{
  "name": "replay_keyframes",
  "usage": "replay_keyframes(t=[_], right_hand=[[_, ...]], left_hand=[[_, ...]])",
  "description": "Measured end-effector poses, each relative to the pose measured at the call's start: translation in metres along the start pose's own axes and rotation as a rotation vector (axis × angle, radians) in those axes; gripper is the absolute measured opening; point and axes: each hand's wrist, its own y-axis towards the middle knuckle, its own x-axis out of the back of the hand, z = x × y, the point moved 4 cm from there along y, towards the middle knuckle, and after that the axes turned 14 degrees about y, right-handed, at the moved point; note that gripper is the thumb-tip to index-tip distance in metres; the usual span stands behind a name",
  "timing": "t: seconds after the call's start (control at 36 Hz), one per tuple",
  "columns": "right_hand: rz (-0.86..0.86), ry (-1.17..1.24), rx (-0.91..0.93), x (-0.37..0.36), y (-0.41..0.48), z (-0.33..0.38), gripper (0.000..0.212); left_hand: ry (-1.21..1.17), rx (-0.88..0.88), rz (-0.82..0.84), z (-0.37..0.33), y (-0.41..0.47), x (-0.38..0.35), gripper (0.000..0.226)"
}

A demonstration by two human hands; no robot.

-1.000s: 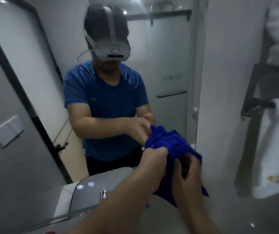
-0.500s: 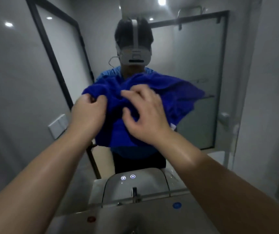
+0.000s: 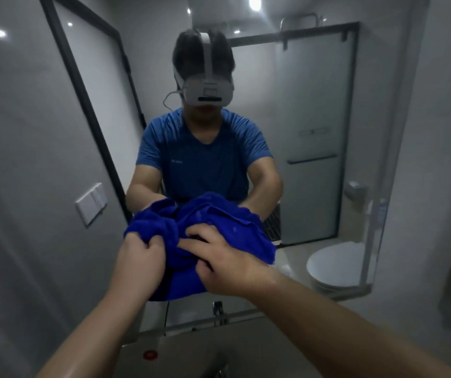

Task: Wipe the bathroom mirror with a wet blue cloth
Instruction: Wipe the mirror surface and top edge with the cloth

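A crumpled blue cloth is bunched between both hands, low in front of the bathroom mirror. My left hand grips its left edge in a fist. My right hand pinches folds near the cloth's middle. Whether the cloth touches the glass I cannot tell. The mirror reflects a person in a blue shirt wearing a headset, holding the same cloth.
A white wall switch sits on the grey wall left of the mirror. Below the mirror's lower edge is a faucet and a sink area with a red dot. The mirror reflects a glass shower door and a toilet.
Both hands and the cloth have come down from chest height to the mirror's lower part. The cloth, spread wide before, is now bunched up.
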Motion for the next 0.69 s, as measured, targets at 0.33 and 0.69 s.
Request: replay_keyframes(t=[0.33, 0.69], right_hand=[[-0.680, -0.287, -0.110, 0.168, -0.065, -0.042, 0.055], [-1.018, 0.154, -0.494, 0.109, -0.208, -0.139, 0.036]], left_hand=[[-0.288, -0.459, 0.360, -0.132, -0.027, -0.102, 0.005], [0.005, -0.515, 0.690, -0.099, -0.097, -0.239, 0.028]])
